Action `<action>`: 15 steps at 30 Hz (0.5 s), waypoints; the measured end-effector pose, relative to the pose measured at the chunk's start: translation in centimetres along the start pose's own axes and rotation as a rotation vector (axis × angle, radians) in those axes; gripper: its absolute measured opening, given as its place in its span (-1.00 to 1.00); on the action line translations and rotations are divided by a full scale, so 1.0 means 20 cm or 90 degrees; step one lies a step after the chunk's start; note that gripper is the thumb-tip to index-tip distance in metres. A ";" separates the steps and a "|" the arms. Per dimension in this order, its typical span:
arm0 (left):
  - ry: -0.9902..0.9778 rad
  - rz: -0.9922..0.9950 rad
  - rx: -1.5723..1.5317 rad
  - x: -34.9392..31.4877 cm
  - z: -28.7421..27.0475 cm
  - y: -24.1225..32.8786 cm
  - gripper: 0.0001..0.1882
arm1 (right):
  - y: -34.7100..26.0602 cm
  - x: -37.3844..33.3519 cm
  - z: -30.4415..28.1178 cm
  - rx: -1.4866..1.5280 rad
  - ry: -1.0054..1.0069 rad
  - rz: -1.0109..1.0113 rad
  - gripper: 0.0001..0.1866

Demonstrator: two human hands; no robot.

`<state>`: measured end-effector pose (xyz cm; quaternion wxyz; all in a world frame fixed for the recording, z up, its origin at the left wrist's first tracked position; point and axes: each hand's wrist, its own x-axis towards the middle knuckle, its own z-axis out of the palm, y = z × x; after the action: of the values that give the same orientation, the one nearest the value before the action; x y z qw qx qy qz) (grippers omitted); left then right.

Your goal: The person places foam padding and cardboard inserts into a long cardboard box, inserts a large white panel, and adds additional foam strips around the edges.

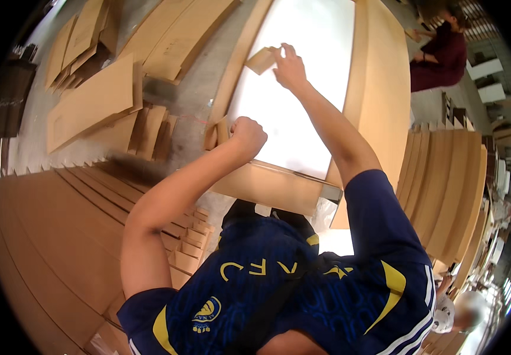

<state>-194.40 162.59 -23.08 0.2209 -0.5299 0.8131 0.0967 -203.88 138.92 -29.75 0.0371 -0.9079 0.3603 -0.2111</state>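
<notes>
A large open cardboard carton [379, 89] lies before me with a white, flat panel [303, 118] inside it. My right hand [290, 70] reaches over the panel's far part. Its fingertips hold the edge of a small folded cardboard piece [260, 61] near the carton's left wall. Nearer to me, my left hand [248, 138] is closed in a fist above the panel's left edge. Right beside that fist stands a small bent cardboard piece [222, 130] at the carton's left side. Whether the fist grips anything is hidden.
Flat cardboard sheets [96, 109] lie in piles on the floor to the left. A big stack of brown cardboard [48, 236] fills the lower left. More upright cartons [445, 183] stand at right. A person in dark red [442, 56] works at the upper right.
</notes>
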 end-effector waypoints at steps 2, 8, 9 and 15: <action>-0.023 0.011 0.044 0.09 0.04 0.04 -0.88 | -0.02 0.00 -0.04 -0.090 -0.056 -0.019 -0.38; -0.018 -0.010 -0.103 0.09 0.06 -0.01 -0.87 | 0.09 -0.13 -0.22 0.003 -0.117 -0.012 -0.76; 0.027 -0.024 -0.135 0.04 0.08 0.00 -0.89 | 0.04 -0.20 -0.41 0.105 -0.215 0.079 -0.74; 0.243 0.002 -0.110 0.04 0.07 0.10 -0.96 | 0.16 -1.02 -0.97 0.442 -0.325 0.399 -0.64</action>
<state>-196.04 163.30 -24.82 0.0167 -0.5546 0.8295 0.0643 -227.13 151.86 -20.13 0.4834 -0.7136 0.5024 -0.0688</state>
